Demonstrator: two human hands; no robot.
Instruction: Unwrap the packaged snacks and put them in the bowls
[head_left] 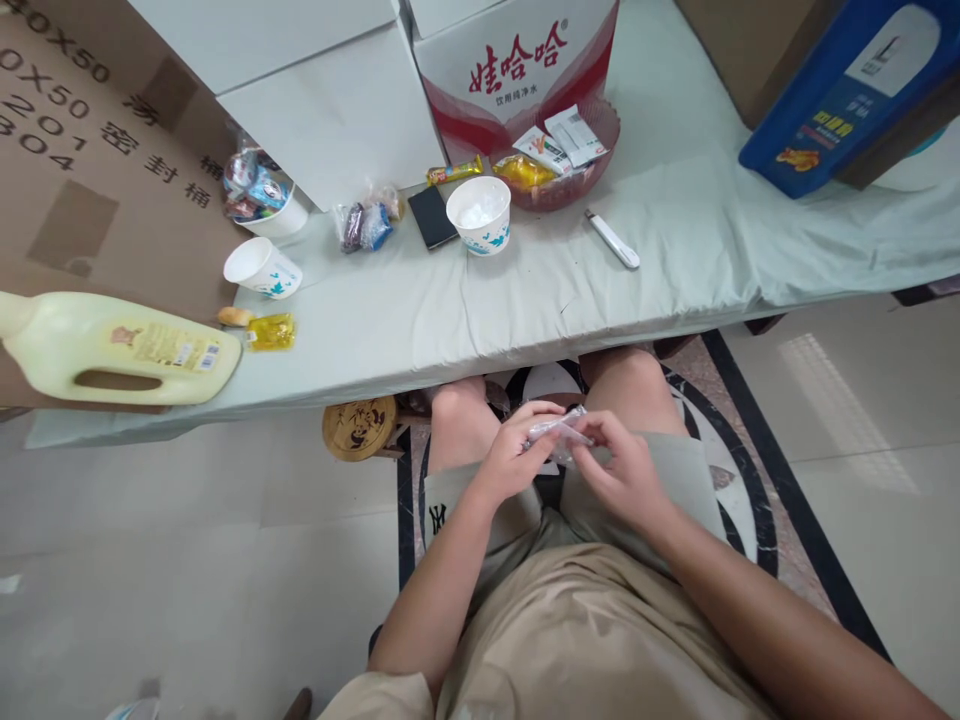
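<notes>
Above my lap, a small clear plastic wrapper (pixel 553 428) is held between both hands. My left hand (pixel 519 450) pinches its left side between thumb and fingers. The fingers of my right hand (pixel 616 462) close on its right side. Whether anything is inside the wrapper, I cannot tell. On the table beyond my knees stands a paper cup (pixel 487 240) with white or clear contents. A dark flat rectangular object (pixel 433 217) lies to that cup's left. Farther right rests a white-handled utility knife (pixel 613 240).
A red translucent bowl (pixel 592 180) holds several packets. Left are another paper cup (pixel 262 270), a yellow packet (pixel 271 332), small wrapped items (pixel 367 226) and a cream jug (pixel 127 345). Boxes (pixel 330 120) line the back; a blue container (pixel 840 110) stands right. Below is a round stool (pixel 360 428).
</notes>
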